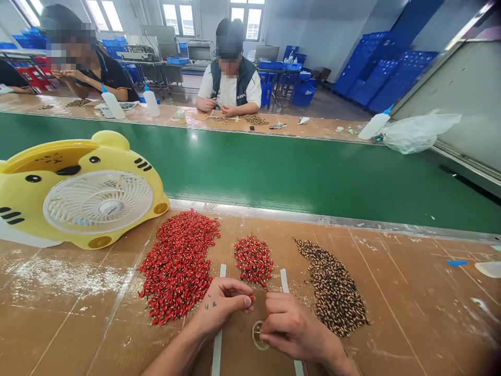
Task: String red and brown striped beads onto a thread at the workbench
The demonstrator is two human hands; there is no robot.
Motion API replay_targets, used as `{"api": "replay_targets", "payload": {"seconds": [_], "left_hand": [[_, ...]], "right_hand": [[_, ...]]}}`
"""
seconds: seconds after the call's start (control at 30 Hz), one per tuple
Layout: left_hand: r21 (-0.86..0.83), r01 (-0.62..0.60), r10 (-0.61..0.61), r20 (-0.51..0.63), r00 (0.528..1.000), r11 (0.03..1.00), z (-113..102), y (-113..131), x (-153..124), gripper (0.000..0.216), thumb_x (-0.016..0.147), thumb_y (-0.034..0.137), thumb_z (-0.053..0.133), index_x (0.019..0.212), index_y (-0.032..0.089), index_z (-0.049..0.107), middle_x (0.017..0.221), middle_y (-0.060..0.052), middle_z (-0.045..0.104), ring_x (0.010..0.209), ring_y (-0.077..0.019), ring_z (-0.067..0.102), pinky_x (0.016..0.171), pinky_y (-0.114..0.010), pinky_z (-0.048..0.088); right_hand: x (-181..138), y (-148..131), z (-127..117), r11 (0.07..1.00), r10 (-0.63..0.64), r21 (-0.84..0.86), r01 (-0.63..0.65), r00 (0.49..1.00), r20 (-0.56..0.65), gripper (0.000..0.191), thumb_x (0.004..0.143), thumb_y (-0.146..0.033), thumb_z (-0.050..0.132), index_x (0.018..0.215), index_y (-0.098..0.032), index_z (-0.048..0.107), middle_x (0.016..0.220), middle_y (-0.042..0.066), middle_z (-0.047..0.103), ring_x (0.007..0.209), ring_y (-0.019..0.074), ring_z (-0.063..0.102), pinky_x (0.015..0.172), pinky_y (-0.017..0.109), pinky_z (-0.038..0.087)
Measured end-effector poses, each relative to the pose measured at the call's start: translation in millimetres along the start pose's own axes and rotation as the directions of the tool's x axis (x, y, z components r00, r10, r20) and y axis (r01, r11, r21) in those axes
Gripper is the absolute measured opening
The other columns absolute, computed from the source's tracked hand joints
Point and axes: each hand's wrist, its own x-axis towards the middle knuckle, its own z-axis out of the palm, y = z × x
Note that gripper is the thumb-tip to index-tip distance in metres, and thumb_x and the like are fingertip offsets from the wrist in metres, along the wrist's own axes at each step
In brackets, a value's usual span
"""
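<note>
My left hand (224, 303) pinches a small red piece (251, 297) between thumb and fingertips, just in front of the small heap of red pieces (253, 259). Beside it, my right hand (291, 325) is closed in a pinch; a thin pale tip shows at its fingers, too small to name. Under the right fingertips lies a small round translucent patch (256, 339). A large heap of red pieces with pale tips (180, 266) spreads to the left. Black-and-tan small pieces (336, 287) form a long heap on the right.
White tape strips (217, 344) flank my hands on the cardboard-covered table (399, 324). A yellow animal-shaped fan (158, 180) stands at the left. Beyond runs a green conveyor belt (274, 172). Across it, a person (230, 83) handles small pieces; bottles (151, 102) and a plastic bag (418, 133) lie there.
</note>
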Motion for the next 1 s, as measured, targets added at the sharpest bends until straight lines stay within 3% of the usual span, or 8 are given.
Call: {"api": "replay_targets", "payload": {"seconds": [0.13, 0.23, 0.37, 0.43, 0.83, 1.0], "left_hand": [[0.084, 0.018, -0.014, -0.039, 0.999, 0.996, 2.0, 2.8, -1.8, 0.018, 0.061, 0.022, 0.086, 0.075, 0.014, 0.079, 0.062, -0.002, 0.072, 0.057, -0.0109, 0.06, 0.059, -0.021, 0.044], [0.157, 0.034, -0.021, -0.084, 0.996, 0.987, 4.7, 8.2, -2.7, 0.015, 0.059, 0.019, 0.084, 0.071, 0.014, 0.078, 0.065, -0.001, 0.072, 0.06, -0.0106, 0.059, 0.061, -0.02, 0.043], [0.227, 0.056, -0.041, -0.07, 0.997, 0.972, 7.9, 11.6, -2.8, 0.014, 0.062, 0.019, 0.081, 0.074, 0.014, 0.079, 0.069, -0.003, 0.074, 0.064, -0.0131, 0.061, 0.064, -0.023, 0.044], [0.247, 0.059, -0.05, -0.042, 0.998, 0.967, 8.6, 10.9, -3.1, 0.014, 0.064, 0.02, 0.08, 0.076, 0.014, 0.08, 0.072, -0.004, 0.075, 0.066, -0.0143, 0.063, 0.065, -0.024, 0.045], [0.212, 0.063, -0.064, -0.002, 0.998, 0.975, 11.8, 13.1, -5.3, 0.014, 0.062, 0.019, 0.08, 0.074, 0.013, 0.078, 0.071, -0.003, 0.074, 0.064, -0.0129, 0.061, 0.064, -0.023, 0.043], [0.19, 0.06, -0.052, -0.045, 0.998, 0.98, 10.6, 11.7, -4.3, 0.015, 0.062, 0.021, 0.08, 0.074, 0.013, 0.078, 0.067, -0.003, 0.073, 0.063, -0.0141, 0.062, 0.064, -0.024, 0.045]], "right_hand": [[-2.9, 0.0, -3.1, 0.984, 0.048, 0.17, -0.047, 0.999, -0.005, 0.033, 0.098, -0.034, 0.052, 0.071, -0.018, 0.063, 0.062, 0.001, 0.053, 0.062, 0.0153, 0.048, 0.057, 0.027, 0.033], [-10.8, 3.9, -5.3, 0.944, 0.127, 0.323, -0.072, 0.98, -0.153, 0.032, 0.096, -0.039, 0.058, 0.071, -0.019, 0.063, 0.059, -0.001, 0.053, 0.059, 0.0145, 0.048, 0.057, 0.026, 0.032], [-20.0, 9.1, -0.8, 0.927, 0.266, 0.362, -0.098, 0.853, -0.448, 0.023, 0.093, -0.032, 0.062, 0.073, -0.02, 0.065, 0.058, -0.003, 0.046, 0.054, 0.014, 0.042, 0.054, 0.026, 0.03], [-20.8, 10.1, 2.9, 0.935, 0.286, 0.334, -0.117, 0.806, -0.518, 0.016, 0.091, -0.025, 0.063, 0.076, -0.021, 0.067, 0.058, -0.004, 0.042, 0.054, 0.0138, 0.041, 0.054, 0.026, 0.03], [-16.5, 14.0, 6.0, 0.955, 0.28, 0.228, -0.188, 0.829, -0.485, 0.015, 0.089, -0.022, 0.064, 0.075, -0.02, 0.068, 0.056, -0.005, 0.038, 0.051, 0.0131, 0.041, 0.052, 0.025, 0.031], [-13.8, 8.3, 6.4, 0.974, 0.227, 0.114, -0.197, 0.853, -0.47, 0.018, 0.091, -0.023, 0.062, 0.074, -0.019, 0.067, 0.056, -0.003, 0.044, 0.052, 0.0137, 0.043, 0.051, 0.026, 0.03]]}}
